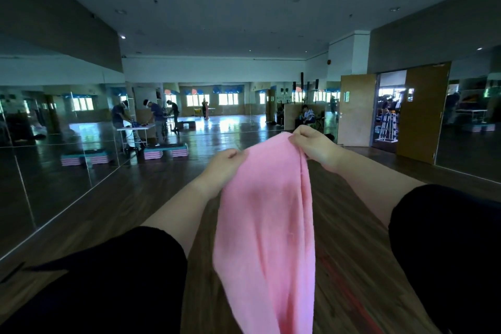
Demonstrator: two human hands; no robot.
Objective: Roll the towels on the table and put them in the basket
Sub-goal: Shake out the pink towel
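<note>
A pink towel (267,225) hangs in the air in front of me, held up by its top edge and drooping down to the bottom of the view. My left hand (222,168) pinches the towel's upper left corner. My right hand (314,144) grips the upper right part, a little higher, where the cloth bunches into a fold. Both arms reach forward in black sleeves. No table or basket is in view.
A dark wooden floor (135,198) stretches ahead in a large mirrored hall. Several people stand at a white table (132,129) far left, by pink step platforms (165,153). Wooden doors (356,110) stand open at the right.
</note>
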